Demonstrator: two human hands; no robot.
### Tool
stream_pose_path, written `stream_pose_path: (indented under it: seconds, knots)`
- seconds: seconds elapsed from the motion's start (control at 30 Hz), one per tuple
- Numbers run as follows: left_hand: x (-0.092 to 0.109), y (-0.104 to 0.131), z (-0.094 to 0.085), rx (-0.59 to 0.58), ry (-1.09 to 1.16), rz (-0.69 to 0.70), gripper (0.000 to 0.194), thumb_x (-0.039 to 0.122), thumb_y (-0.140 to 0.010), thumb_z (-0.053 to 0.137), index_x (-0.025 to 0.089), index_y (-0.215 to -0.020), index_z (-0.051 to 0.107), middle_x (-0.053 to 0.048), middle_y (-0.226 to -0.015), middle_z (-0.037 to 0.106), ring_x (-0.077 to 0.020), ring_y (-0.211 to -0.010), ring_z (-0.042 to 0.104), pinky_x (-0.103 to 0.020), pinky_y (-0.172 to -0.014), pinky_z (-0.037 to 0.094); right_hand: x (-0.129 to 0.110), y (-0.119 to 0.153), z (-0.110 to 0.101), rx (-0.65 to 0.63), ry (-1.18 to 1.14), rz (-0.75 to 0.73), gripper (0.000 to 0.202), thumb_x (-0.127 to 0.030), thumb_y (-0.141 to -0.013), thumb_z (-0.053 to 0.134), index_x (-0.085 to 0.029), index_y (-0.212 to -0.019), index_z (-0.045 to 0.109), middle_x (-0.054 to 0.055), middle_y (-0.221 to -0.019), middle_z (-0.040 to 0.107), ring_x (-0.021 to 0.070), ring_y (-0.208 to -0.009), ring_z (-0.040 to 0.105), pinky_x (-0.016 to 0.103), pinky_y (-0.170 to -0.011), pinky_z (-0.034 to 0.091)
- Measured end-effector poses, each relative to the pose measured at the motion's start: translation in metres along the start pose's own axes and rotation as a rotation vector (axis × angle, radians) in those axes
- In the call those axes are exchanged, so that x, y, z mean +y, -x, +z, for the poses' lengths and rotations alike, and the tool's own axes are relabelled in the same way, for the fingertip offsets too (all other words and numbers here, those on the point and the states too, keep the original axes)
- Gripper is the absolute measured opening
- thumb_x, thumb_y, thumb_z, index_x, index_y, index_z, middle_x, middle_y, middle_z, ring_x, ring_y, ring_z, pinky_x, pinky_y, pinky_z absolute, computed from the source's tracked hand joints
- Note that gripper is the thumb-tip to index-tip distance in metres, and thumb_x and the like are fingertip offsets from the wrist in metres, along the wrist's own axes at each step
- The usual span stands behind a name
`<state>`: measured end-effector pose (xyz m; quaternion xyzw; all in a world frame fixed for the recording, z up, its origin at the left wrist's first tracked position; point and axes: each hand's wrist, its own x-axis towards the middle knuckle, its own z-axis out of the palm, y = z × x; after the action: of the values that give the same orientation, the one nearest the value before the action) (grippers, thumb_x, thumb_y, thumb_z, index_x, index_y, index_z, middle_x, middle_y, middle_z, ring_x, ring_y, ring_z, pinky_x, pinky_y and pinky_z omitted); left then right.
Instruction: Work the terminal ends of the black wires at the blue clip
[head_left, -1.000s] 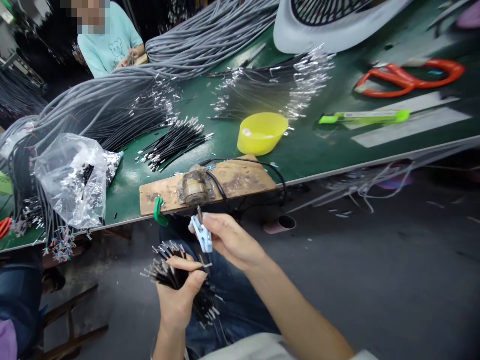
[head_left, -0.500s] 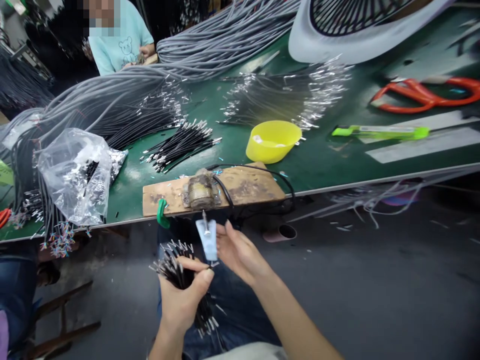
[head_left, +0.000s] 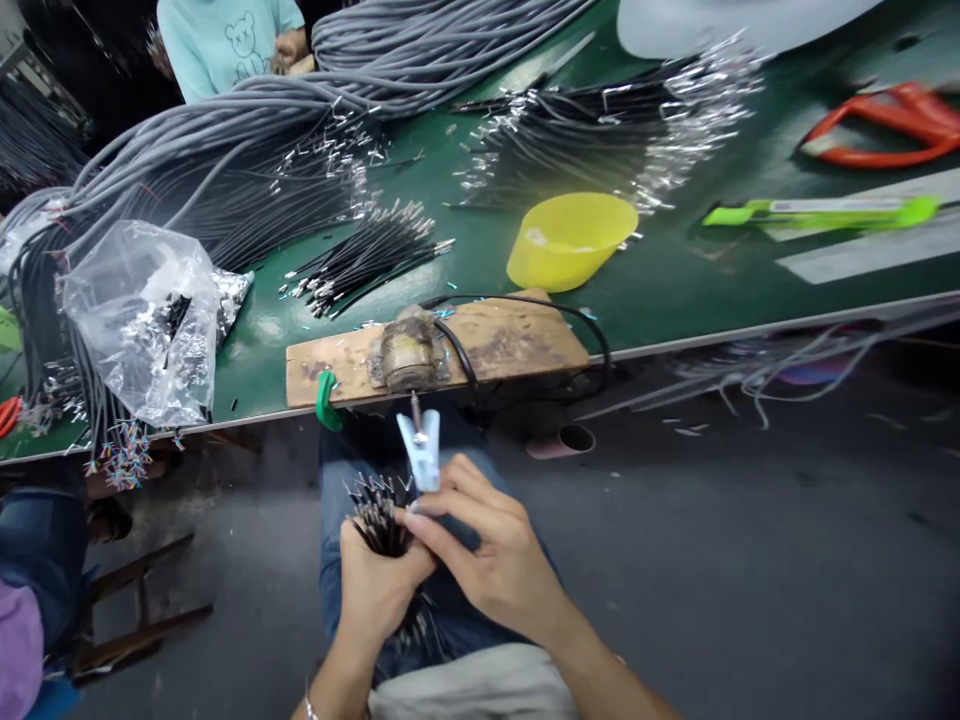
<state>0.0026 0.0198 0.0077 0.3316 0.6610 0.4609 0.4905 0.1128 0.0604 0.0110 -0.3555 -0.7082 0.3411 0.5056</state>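
Observation:
A bundle of short black wires (head_left: 379, 515) with bare metal ends stands in my left hand (head_left: 382, 585), whose fingers are wrapped round it. My right hand (head_left: 487, 545) is beside it, thumb and index fingertips pinched together at the bundle's upper right edge; what is between them is too small to make out. Just above these fingertips a light blue clip (head_left: 422, 450) hangs on the shaft of a small motor (head_left: 409, 352). The motor is fixed on a wooden board (head_left: 510, 335) at the table's front edge, where a green clamp (head_left: 326, 400) sits.
On the green table (head_left: 675, 290) lie a yellow ring (head_left: 571, 240), black wire piles (head_left: 367, 258), a plastic bag (head_left: 142, 320), grey cables (head_left: 450, 50), a green cutter (head_left: 825, 212) and orange-handled scissors (head_left: 885, 128). A person (head_left: 225, 45) is across the table; a wooden stool (head_left: 142, 610) stands lower left.
My right hand has moved from beside the clip down to the wire bundle, and its fingers have closed. My left hand has shifted slightly right and lower, away from the clip. The view has tilted down.

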Motion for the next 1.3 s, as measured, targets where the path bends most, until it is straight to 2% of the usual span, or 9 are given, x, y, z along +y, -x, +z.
stream_pose_path:
  seconds: [0.13, 0.23, 0.37, 0.43, 0.67, 0.87, 1.03, 1.13, 1.3]
  knots:
    - [-0.006, -0.002, -0.002, 0.083, 0.100, -0.014, 0.019, 0.028, -0.055, 0.076, 0.016, -0.055, 0.061, 0.003, -0.048, 0.049, -0.0087, -0.044, 0.041, -0.023, -0.045, 0.036, 0.007, 0.006, 0.011, 0.178, -0.071, 0.088, 0.022, -0.009, -0.080, 0.053, -0.019, -0.061, 0.047, -0.002, -0.061, 0.044, 0.0142, -0.061, 0.042, 0.028, -0.057, 0.034]
    - [-0.010, 0.001, 0.000, 0.060, 0.197, -0.047, 0.029, 0.042, -0.058, 0.075, 0.017, -0.060, 0.060, 0.003, -0.045, 0.046, -0.0085, -0.040, 0.038, -0.023, -0.041, 0.031, 0.007, 0.013, 0.025, 0.295, -0.360, 0.304, 0.022, -0.017, -0.082, 0.053, -0.019, -0.061, 0.048, -0.002, -0.062, 0.043, 0.0134, -0.060, 0.042, 0.026, -0.055, 0.034]
    - [-0.012, 0.004, 0.002, 0.002, 0.239, -0.079, 0.040, 0.056, -0.062, 0.068, 0.018, -0.058, 0.057, 0.005, -0.038, 0.036, -0.0067, -0.035, 0.030, -0.024, -0.038, 0.025, 0.006, 0.015, 0.034, 0.148, -0.976, 0.699, 0.024, -0.040, -0.077, 0.062, -0.019, -0.069, 0.059, -0.002, -0.060, 0.045, 0.0109, -0.051, 0.041, 0.024, -0.049, 0.036]
    - [-0.012, 0.004, 0.002, -0.016, 0.248, -0.094, 0.042, 0.058, -0.062, 0.068, 0.018, -0.057, 0.057, 0.006, -0.037, 0.035, -0.0058, -0.034, 0.028, -0.023, -0.037, 0.023, 0.009, 0.014, 0.030, 0.104, -1.103, 0.779, 0.028, -0.045, -0.071, 0.067, -0.018, -0.069, 0.061, -0.004, -0.056, 0.045, 0.0097, -0.049, 0.040, 0.022, -0.048, 0.036]
    - [-0.009, 0.005, -0.003, -0.092, 0.255, -0.143, 0.038, 0.052, -0.065, 0.068, 0.016, -0.058, 0.059, 0.007, -0.038, 0.036, -0.0037, -0.032, 0.026, -0.020, -0.034, 0.022, 0.015, 0.009, 0.006, 0.022, -0.764, 0.516, 0.011, -0.028, -0.072, 0.070, -0.018, -0.071, 0.067, 0.002, -0.071, 0.059, 0.0123, -0.064, 0.052, 0.023, -0.059, 0.042]
    - [-0.013, -0.009, -0.006, -0.188, 0.130, -0.103, 0.041, 0.048, -0.058, 0.075, 0.019, -0.043, 0.051, 0.003, -0.032, 0.043, -0.0083, -0.030, 0.037, -0.023, -0.033, 0.030, 0.010, 0.012, 0.016, 0.104, -0.686, 0.543, 0.021, -0.029, -0.078, 0.062, -0.017, -0.062, 0.057, -0.002, -0.056, 0.051, 0.0108, -0.050, 0.046, 0.023, -0.047, 0.037]
    - [-0.012, -0.007, -0.005, -0.162, 0.109, -0.060, 0.036, 0.046, -0.064, 0.071, 0.018, -0.048, 0.053, 0.005, -0.033, 0.041, -0.0075, -0.031, 0.035, -0.023, -0.035, 0.029, 0.008, 0.013, 0.015, 0.390, -0.076, 0.008, 0.020, 0.000, -0.072, 0.055, -0.019, -0.070, 0.060, 0.001, -0.067, 0.055, 0.0140, -0.063, 0.049, 0.027, -0.059, 0.041]
    - [-0.011, -0.001, -0.004, -0.130, 0.120, -0.029, 0.035, 0.047, -0.070, 0.066, 0.017, -0.053, 0.057, 0.006, -0.035, 0.039, -0.0063, -0.032, 0.031, -0.022, -0.036, 0.024, 0.011, 0.010, 0.007, 0.259, -0.221, 0.065, 0.015, -0.006, -0.076, 0.056, -0.020, -0.070, 0.059, 0.001, -0.067, 0.055, 0.0145, -0.063, 0.049, 0.027, -0.058, 0.041]
    - [-0.013, -0.006, -0.006, -0.079, 0.161, 0.024, 0.022, 0.038, -0.055, 0.078, 0.018, -0.055, 0.068, 0.000, -0.045, 0.053, -0.0126, -0.044, 0.045, -0.028, -0.047, 0.037, 0.022, 0.002, -0.005, -0.214, -0.965, 0.700, 0.029, -0.044, -0.070, 0.068, -0.015, -0.068, 0.062, 0.000, -0.059, 0.052, 0.0120, -0.053, 0.049, 0.024, -0.050, 0.039]
